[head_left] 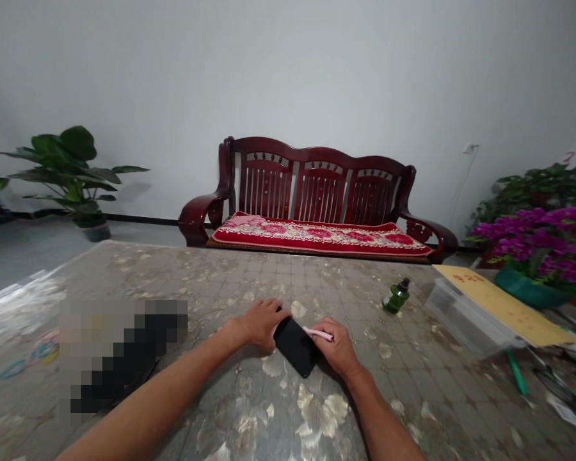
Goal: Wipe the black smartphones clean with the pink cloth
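Observation:
A black smartphone (295, 346) lies at a slant on the patterned tablecloth, its dark face up. My left hand (265, 323) grips its far left end, with the thumb over the corner and the fingers around the edge. In my right hand (335, 349) is a slim pale pink pen-like stick (319, 333), closed in the fingers. The stick's tip points left, close to the phone's right edge; whether it touches the phone I cannot tell.
A small green bottle (396, 296) stands to the right. Beyond it are a clear plastic box (470, 320) under a yellow board (504, 304), a green-handled thing (517, 372) and purple flowers (547, 240). Colourful bands (33, 355) and a blurred-out dark patch lie left. A wooden bench (317, 186) stands behind.

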`<state>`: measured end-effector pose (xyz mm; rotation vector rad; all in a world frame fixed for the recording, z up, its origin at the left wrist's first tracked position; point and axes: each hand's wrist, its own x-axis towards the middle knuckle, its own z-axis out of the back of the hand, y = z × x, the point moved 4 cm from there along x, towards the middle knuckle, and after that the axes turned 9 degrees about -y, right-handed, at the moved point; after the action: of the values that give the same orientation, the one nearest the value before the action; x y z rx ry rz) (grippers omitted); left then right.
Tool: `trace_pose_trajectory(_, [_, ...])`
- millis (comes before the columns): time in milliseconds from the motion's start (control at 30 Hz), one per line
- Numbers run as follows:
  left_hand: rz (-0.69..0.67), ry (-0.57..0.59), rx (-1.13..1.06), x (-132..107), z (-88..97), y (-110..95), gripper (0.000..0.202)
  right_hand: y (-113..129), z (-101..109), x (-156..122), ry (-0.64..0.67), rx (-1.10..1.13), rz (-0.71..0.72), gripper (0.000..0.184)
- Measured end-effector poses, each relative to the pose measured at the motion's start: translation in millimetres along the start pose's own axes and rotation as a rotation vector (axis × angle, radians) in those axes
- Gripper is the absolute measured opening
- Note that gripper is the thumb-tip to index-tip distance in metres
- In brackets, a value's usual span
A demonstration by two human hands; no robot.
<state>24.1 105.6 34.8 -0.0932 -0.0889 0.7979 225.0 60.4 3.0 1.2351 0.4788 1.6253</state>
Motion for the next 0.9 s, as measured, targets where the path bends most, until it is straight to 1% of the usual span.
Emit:
trace_pose_trajectory(33, [0.05,-0.006,-0.022,-6,-0.6,2,0.077,-1,2,1,-0.026,-0.021,0.003,0.017])
trace_pose_trajectory(100, [0.152,-0.049,-0.074,-17,-2.6,2,0.065,-1,6,1,-0.071,-0.096,0.014,0.018])
trace_pose_trajectory(200, [0.295,-0.141,-0.126,-31,-9.3,-7,0.05,4,9,1,-0.099,-0.28,0.083,0.021])
trace_pose_trajectory(300, [0.339,-0.25,-0.163,-40,-17.0,-18,0.049,14,7,-1,-0.084,-0.489,0.19,0.024])
trace_pose_trajectory(400, [0.323,-0.304,-0.233,-47,-23.6,-21,0.053,16,4,-2,-0.026,-0.652,0.215,0.028])
trace_pose_trajectory(500, [0.247,-0.316,-0.347,-52,-26.8,-16,0.06,16,0,-4,0.026,-0.726,0.199,0.029])
trace_pose_trajectory(600, [0.185,-0.332,-0.422,-57,-27.6,-11,0.064,23,-7,-6,0.074,-0.702,0.23,0.025])
trace_pose_trajectory(733, [0.157,-0.38,-0.453,-60,-28.4,-8,0.063,35,-17,-8,0.162,-0.655,0.283,0.021])
trace_pose_trajectory(800, [0.147,-0.391,-0.458,-60,-28.7,-8,0.063,35,-17,-7,0.167,-0.679,0.271,0.023])
trace_pose_trajectory(900, [0.144,-0.406,-0.464,-60,-28.1,-9,0.06,28,-11,-3,0.116,-0.75,0.21,0.025])
